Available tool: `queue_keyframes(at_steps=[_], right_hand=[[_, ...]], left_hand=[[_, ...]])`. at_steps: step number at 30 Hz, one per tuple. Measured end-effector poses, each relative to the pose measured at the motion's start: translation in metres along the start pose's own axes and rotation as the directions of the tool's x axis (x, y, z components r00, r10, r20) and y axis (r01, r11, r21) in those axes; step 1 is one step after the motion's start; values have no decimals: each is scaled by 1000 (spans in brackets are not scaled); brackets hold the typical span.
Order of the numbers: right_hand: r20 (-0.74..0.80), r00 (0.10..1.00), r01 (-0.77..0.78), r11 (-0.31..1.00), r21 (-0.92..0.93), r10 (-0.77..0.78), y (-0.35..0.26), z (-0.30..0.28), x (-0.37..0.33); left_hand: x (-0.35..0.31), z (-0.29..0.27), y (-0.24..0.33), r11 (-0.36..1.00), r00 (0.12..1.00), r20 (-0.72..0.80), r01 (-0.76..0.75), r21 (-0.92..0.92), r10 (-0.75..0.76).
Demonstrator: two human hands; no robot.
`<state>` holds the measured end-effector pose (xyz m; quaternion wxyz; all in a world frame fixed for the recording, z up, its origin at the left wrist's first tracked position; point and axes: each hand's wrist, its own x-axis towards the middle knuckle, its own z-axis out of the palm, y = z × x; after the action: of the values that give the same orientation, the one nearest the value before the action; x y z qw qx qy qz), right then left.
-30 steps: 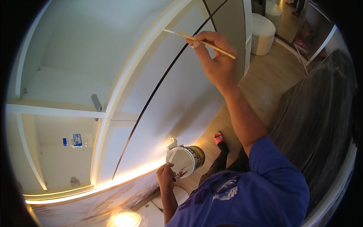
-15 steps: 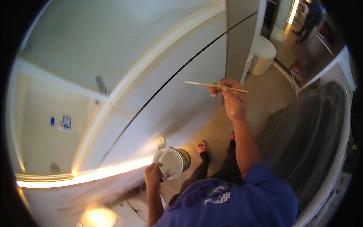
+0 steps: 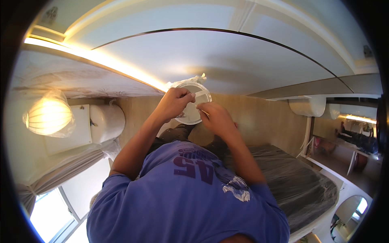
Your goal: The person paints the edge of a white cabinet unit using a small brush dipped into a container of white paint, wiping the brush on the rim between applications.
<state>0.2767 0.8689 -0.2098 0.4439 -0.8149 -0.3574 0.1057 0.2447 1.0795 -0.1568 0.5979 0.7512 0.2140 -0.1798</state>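
A round white bucket point(image 3: 208, 99) with pale contents is in front of my body, close to the white panel. My left hand point(image 3: 173, 104) is closed over its left rim. From the right, my right hand point(image 3: 216, 117) reaches over the bucket, its fingers pinching a thin wooden stick point(image 3: 205, 112). The stick's far end is hard to make out. A flat white strip point(image 3: 201, 93) lies across the opening by my left thumb; I cannot tell which hand holds it, if either. Crumpled pale material point(image 3: 194, 79) hangs at the bucket's far edge.
A long white panel point(image 3: 202, 52) curves across the far side, with a glowing light strip point(image 3: 101, 60) at its left. A lit lamp point(image 3: 50, 113) stands left. On the right is a dark surface under plastic sheeting point(image 3: 283, 178). A white rounded unit point(image 3: 308, 106) stands beyond.
My right hand has come down from beside the panel to the bucket, bringing the stick. The view has turned, and the bucket now sits in front of my body, between both hands.
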Motion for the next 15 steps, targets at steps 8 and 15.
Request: queue_keyframes(at_steps=[8,15], right_hand=[[542,790,-103,935,-341,285,26,12,62],[401,852,-393,917,68,336,75,45,69]], left_hand=[[22,13,10,996,995,86,-59,63,54],[28,12,18,992,989,105,-115,58,108]])
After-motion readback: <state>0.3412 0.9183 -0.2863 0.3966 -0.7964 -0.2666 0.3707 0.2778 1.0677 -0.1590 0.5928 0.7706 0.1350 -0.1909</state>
